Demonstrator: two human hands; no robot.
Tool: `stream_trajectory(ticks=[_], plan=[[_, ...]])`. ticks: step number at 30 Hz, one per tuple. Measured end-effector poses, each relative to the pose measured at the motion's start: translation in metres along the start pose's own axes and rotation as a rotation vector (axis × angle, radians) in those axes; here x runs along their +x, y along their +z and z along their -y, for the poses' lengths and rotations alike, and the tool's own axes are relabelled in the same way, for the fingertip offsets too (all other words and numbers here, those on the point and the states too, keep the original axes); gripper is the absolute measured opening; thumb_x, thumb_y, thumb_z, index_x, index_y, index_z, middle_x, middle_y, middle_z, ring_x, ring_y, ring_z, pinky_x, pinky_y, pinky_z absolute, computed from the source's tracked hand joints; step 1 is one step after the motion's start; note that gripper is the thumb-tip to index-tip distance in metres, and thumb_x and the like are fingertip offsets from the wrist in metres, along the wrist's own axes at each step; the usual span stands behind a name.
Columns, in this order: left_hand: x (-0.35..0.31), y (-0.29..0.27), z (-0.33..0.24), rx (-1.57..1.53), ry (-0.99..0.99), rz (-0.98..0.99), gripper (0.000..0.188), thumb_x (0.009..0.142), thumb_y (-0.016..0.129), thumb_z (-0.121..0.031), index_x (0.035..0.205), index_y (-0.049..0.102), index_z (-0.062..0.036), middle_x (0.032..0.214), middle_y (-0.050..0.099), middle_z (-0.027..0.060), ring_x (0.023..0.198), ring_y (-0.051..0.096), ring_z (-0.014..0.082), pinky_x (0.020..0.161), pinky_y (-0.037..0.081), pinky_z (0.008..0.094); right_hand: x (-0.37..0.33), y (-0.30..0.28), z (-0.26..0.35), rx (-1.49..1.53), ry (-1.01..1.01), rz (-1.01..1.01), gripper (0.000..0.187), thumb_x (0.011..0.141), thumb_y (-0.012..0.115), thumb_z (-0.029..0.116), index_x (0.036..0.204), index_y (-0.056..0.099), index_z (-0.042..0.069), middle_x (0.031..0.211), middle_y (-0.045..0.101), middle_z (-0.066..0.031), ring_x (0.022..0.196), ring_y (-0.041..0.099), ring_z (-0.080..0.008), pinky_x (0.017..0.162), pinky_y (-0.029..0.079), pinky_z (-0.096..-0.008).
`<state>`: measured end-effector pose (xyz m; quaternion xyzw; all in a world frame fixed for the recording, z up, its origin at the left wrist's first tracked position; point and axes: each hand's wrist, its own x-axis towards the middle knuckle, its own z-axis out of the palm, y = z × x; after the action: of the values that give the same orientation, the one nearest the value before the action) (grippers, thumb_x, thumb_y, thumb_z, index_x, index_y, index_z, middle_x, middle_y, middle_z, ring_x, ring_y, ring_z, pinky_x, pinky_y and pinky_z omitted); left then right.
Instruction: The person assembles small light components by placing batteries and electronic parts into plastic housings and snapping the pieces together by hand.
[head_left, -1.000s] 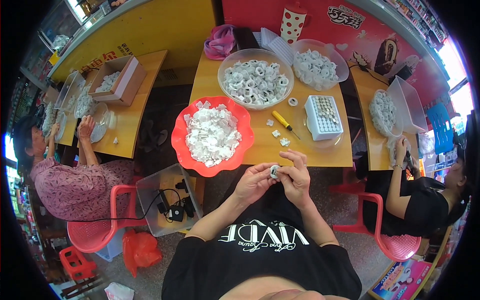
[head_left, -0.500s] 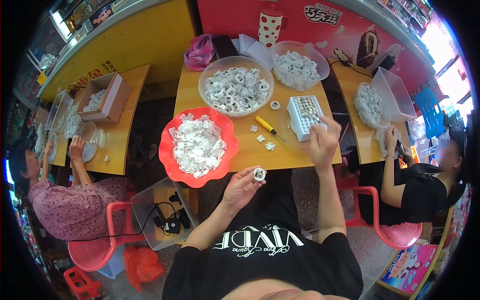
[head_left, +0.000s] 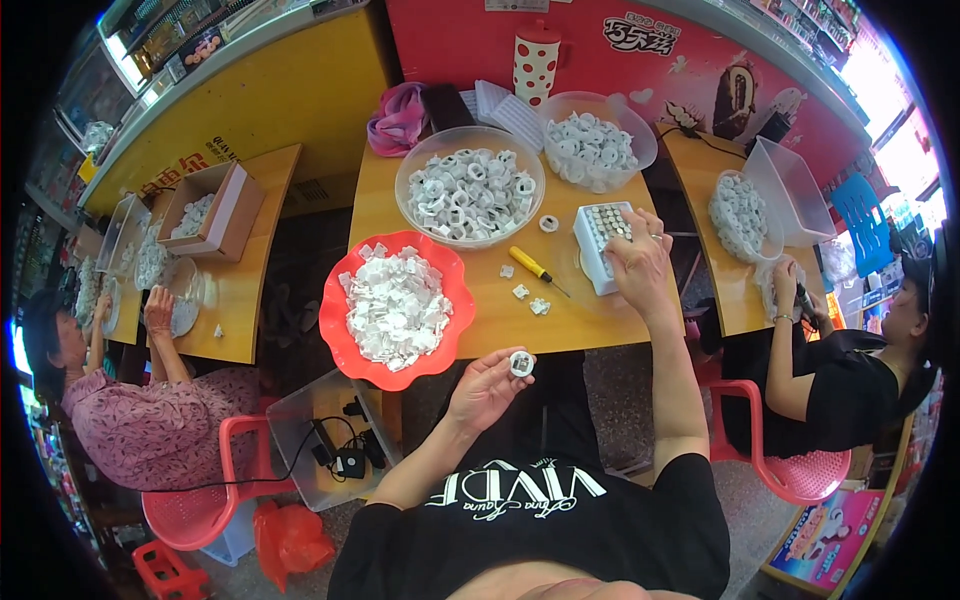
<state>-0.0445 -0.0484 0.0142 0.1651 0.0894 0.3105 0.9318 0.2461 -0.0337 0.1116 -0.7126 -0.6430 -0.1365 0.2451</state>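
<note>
My left hand holds a small round white plastic part with a dark square middle, pinched at the fingertips just off the table's near edge. My right hand reaches over a white tray packed with rows of small round metal-topped pieces. Its thumb and forefinger are bent and apart above these pieces; the fingertips partly cover the tray, and nothing shows between them. Left of the tray lie a yellow-handled screwdriver, several small white plastic pieces and another round white part.
A red scalloped bowl holds flat white pieces. Behind it stand two clear bowls of white ring-shaped parts. A spotted tumbler stands at the back. A person works at the left table, another at the right.
My right hand has moved forward from the tray's near right side to over its far part. My left hand keeps hold of the round part; the view has shifted slightly.
</note>
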Motion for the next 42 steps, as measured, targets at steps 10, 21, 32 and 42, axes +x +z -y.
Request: stream_trajectory(ticks=[10,21,32,42], plan=[[-0.007,0.002,0.004,-0.009,-0.002,-0.030,0.032,0.098,0.050,-0.012,0.124,0.054,0.0053,0.114,0.062,0.0198,0.095,0.065,0.0257,0.087,0.053,0.0341,-0.002,0.006,0.001,-0.025,-0.013,-0.013,0.009,0.076,0.065,0.010,0.083,0.070,0.008,0.123,0.057,-0.0160,0.124,0.045,-0.0348,0.094,0.033,-0.0465],[-0.004,0.006,0.002,-0.040,-0.011,-0.018,0.032,0.097,0.051,-0.012,0.124,0.054,0.0050,0.113,0.062,0.0183,0.095,0.064,0.0243,0.088,0.052,0.0349,-0.067,-0.020,0.096,0.672,-0.088,-0.042,0.015,0.069,0.069,-0.004,0.079,0.060,0.003,0.114,0.061,-0.0145,0.113,0.052,-0.0356,0.093,0.040,-0.0432],[-0.009,0.010,0.007,0.040,0.011,-0.031,0.029,0.097,0.053,-0.012,0.121,0.057,0.0033,0.109,0.064,0.0095,0.097,0.061,0.0167,0.087,0.048,0.0329,-0.100,-0.006,0.127,0.653,-0.137,-0.036,0.020,0.064,0.073,0.001,0.083,0.068,0.005,0.112,0.062,-0.0132,0.109,0.055,-0.0357,0.091,0.040,-0.0431],[-0.012,0.011,0.007,0.092,0.033,-0.017,0.027,0.097,0.053,-0.011,0.120,0.059,0.0028,0.110,0.065,0.0095,0.098,0.062,0.0159,0.088,0.048,0.0328,-0.108,-0.005,0.133,0.513,-0.227,-0.115,0.019,0.064,0.070,0.002,0.082,0.067,0.004,0.107,0.063,-0.0134,0.103,0.058,-0.0334,0.088,0.042,-0.0408]])
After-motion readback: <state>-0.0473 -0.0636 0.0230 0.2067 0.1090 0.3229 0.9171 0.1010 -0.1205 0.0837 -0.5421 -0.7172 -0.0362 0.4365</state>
